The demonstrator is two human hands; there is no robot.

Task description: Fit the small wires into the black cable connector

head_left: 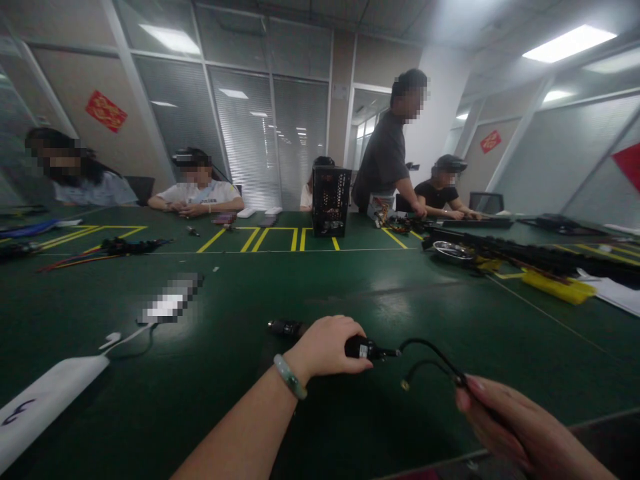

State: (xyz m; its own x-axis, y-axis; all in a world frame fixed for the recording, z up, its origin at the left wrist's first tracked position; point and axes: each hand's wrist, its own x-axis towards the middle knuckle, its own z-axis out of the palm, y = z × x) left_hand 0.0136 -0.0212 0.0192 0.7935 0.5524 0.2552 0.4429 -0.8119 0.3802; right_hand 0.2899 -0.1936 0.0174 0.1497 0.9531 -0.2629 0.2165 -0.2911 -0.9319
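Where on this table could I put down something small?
The green tabletop is bare between the long white block and the left forearm, and from the left hand towards the black computer case. Another bare patch separates the black cable from the yellow item. Far right is crowded with dark parts.

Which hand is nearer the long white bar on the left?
Left. The left hand, holding a black device, is well to the right of the white bar; the right hand is farther right.
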